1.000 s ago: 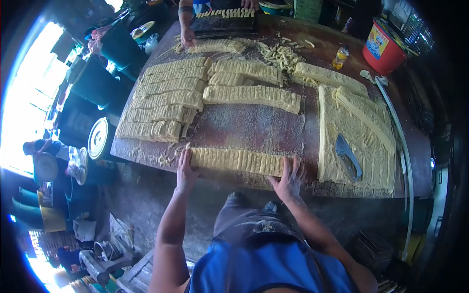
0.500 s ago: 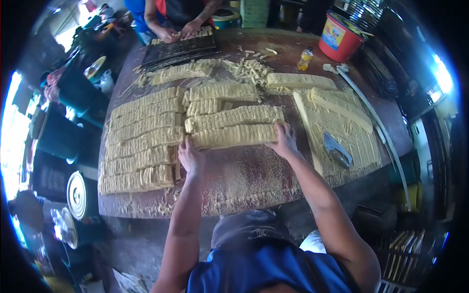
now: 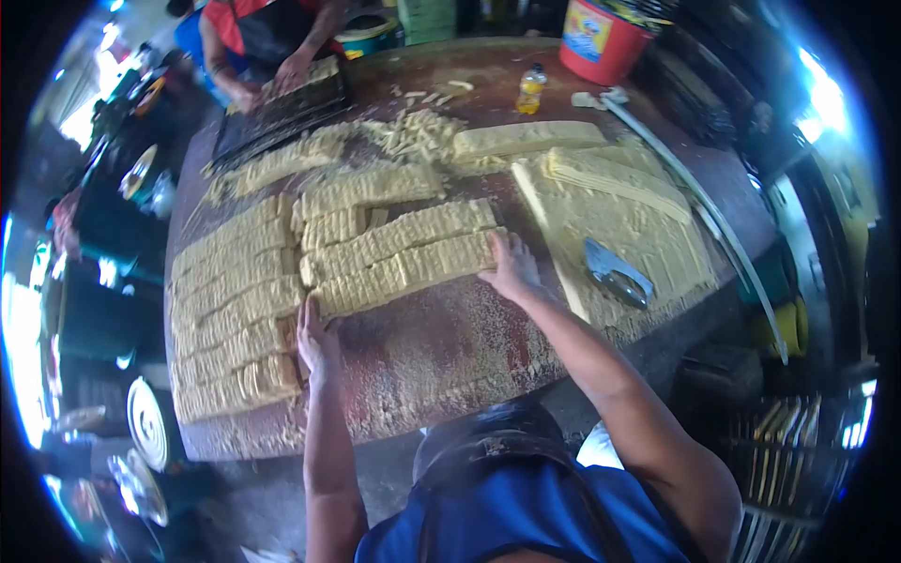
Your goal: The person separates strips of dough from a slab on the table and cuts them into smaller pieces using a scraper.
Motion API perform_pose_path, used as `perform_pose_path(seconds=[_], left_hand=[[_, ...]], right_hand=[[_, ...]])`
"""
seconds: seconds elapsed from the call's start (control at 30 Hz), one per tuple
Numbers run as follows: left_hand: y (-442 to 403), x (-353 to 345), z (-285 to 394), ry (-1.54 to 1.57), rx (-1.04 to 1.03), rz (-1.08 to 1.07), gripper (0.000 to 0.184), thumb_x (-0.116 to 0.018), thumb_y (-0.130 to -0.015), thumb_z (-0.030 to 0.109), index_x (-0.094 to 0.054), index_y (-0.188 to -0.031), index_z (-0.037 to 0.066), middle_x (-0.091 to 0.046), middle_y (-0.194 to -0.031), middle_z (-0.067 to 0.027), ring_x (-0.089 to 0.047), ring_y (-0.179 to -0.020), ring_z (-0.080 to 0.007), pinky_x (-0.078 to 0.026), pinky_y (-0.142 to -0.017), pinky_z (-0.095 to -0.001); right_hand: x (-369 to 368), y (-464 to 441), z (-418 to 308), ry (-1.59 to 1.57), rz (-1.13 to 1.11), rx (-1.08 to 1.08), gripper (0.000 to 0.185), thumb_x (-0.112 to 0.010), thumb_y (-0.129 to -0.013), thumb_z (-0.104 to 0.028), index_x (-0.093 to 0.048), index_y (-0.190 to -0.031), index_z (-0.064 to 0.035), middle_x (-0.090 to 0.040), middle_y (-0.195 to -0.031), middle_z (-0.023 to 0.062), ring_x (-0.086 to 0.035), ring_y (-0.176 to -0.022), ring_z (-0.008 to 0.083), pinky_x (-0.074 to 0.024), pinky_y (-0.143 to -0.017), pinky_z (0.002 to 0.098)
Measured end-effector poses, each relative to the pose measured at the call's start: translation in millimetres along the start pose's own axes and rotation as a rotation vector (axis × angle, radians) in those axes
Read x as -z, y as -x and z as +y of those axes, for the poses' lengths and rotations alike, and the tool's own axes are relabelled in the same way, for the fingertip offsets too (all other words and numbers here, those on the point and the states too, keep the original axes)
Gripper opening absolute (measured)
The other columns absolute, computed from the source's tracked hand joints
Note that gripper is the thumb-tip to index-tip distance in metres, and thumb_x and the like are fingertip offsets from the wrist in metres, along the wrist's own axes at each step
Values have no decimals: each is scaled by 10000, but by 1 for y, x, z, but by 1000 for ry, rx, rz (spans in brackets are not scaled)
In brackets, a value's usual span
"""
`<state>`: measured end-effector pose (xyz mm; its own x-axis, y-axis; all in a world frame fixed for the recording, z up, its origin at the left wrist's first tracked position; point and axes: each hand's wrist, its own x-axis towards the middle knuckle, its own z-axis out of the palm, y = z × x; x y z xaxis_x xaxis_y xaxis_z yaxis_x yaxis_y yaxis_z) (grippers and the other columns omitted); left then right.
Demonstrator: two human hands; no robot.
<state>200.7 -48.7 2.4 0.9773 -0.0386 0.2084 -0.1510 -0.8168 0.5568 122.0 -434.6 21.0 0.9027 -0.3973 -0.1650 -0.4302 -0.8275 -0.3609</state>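
A long row of cut dough strips lies on the wooden table, close against another cut row behind it. My left hand presses on its left end, fingers fairly straight and pointing away from me. At the right end, my right hand grips the row with its fingers around the corner. Left of my left hand stands a block of several cut rows, packed side by side. A dough scraper with a dark handle rests on the uncut dough slab to the right.
Floury crumbs cover the table. Loose dough sticks lie in a heap beyond the rows. A yellow bottle and red bucket stand farther back. A co-worker's hands work over dark trays. A long pale strip edges the right side.
The view has swung, shifting the table leftward and tilting it. The front row now sits closer against the row behind. My left fingers look straighter; both hands remain at its ends.
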Motion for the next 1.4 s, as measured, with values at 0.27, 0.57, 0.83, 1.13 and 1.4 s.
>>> perform_pose_path(seconds=[0.27, 0.57, 0.83, 1.13, 1.4], left_hand=[[91, -16, 62, -39, -38, 49, 692, -780, -819, 192, -485, -1432, 66, -406, -1517, -263, -381, -1400, -449, -339, -1130, -557], [69, -58, 102, -96, 292, -134, 906, -688, -899, 354, -175, -1583, 53, -245, -1615, -244, -169, -1520, -408, -122, -1194, -637], [128, -78, 127, 59, -215, -124, 497, -662, -904, 231, -554, -1380, 136, -442, -1503, -191, -384, -1420, -370, -193, -1162, -650], [80, -84, 198, 301, -416, -218, 280, -675, -880, 117, -690, -1158, 98, -673, -1244, -120, -603, -1193, -308, -413, -1061, -441], [26, -143, 320, 409, -514, -497, 275, -675, -915, 151, -698, -1182, 88, -696, -1212, -145, -640, -1171, -311, -502, -999, -432]], right_hand=[[29, 29, 91, -338, 43, 414, 665, -778, -843, -194, -474, -1416, -44, -380, -1509, 264, -440, -1381, 399, -446, -1100, 454], [116, 76, 181, -295, 177, 317, 460, -717, -864, -93, -583, -1299, -24, -638, -1243, 237, -668, -1087, 375, -541, -927, 442], [90, 130, 223, 19, 319, 133, 478, -647, -820, -26, -619, -1283, -140, -597, -1251, 156, -552, -1174, 392, -464, -988, 506], [150, 109, 264, 48, 452, 97, 488, -673, -807, 5, -601, -1274, -118, -582, -1200, 155, -533, -1187, 386, -463, -965, 502], [227, 4, 362, -202, 384, -3, 443, -752, -866, -302, -664, -1215, -44, -715, -1117, 197, -713, -993, 325, -548, -916, 421]])
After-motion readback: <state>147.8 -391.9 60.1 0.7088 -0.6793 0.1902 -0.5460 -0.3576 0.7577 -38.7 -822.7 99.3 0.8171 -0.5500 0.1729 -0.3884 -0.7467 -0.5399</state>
